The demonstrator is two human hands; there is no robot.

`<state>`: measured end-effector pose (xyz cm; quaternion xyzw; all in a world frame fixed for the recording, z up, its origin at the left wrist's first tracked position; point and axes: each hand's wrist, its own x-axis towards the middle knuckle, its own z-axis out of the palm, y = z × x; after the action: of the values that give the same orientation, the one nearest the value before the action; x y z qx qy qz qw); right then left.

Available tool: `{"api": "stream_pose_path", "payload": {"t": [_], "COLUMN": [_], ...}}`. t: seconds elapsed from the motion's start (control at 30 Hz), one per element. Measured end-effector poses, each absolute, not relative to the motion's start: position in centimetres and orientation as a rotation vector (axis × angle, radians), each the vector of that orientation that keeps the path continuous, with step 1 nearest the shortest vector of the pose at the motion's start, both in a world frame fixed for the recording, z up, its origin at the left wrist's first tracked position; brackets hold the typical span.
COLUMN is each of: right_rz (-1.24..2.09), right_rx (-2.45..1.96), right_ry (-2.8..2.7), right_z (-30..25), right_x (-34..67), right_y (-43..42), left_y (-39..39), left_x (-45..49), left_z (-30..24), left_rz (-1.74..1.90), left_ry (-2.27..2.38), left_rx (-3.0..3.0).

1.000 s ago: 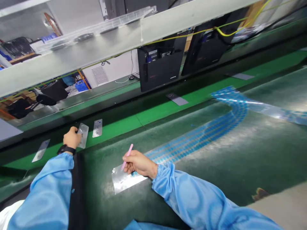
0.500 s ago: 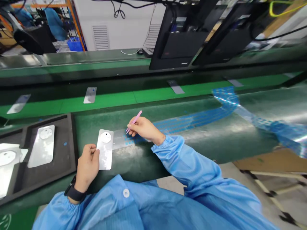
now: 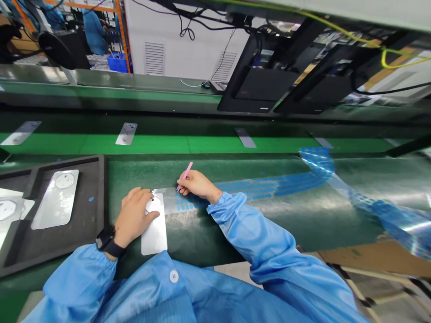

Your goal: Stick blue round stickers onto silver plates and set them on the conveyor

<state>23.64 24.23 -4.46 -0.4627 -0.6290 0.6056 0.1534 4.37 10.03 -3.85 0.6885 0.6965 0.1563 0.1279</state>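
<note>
Two things are held: the left hand (image 3: 133, 217) grips a silver plate (image 3: 155, 237) on the bench (image 3: 202, 229), while the right hand (image 3: 198, 185) pinches pink tweezers (image 3: 186, 174) just above blue-dotted film (image 3: 269, 187).

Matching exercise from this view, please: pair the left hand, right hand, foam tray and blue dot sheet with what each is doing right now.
Column 1
1. Left hand
2. Right hand
3. Black foam tray
4. Blue dot sheet

Column 2
A. Runs along the bench, curving away to the right
B. Holds pink tweezers
C. Holds a second plate
D. Rests on a silver plate

Right pairs: 1-D, 2-B, 3-C, 4-A
</note>
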Motion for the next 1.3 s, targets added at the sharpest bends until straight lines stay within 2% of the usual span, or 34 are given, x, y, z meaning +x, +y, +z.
{"api": "stream_pose_path", "payload": {"t": [0.33, 0.63, 0.97, 1.3], "right_rz": [1.727, 1.953, 1.771, 1.750], "right_rx": [-1.354, -1.185, -1.276, -1.315], "right_ry": [-1.923, -1.699, -1.984, -1.980], "right_z": [-3.8, -3.3, -4.1, -4.2], "right_x": [23.5, 23.7, 19.7, 19.8], "right_y": [24.2, 23.5, 20.6, 20.6], "left_y": [9.6, 9.3, 9.2, 9.0], "left_x": [5.0, 5.1, 4.9, 4.9], "left_z": [-5.0, -5.7, -6.1, -6.2], "left_rz": [0.454, 0.526, 0.576, 0.595], "left_ry": [1.999, 1.971, 1.913, 1.872], "left_rx": [2.002, 2.116, 2.181, 2.210]}}
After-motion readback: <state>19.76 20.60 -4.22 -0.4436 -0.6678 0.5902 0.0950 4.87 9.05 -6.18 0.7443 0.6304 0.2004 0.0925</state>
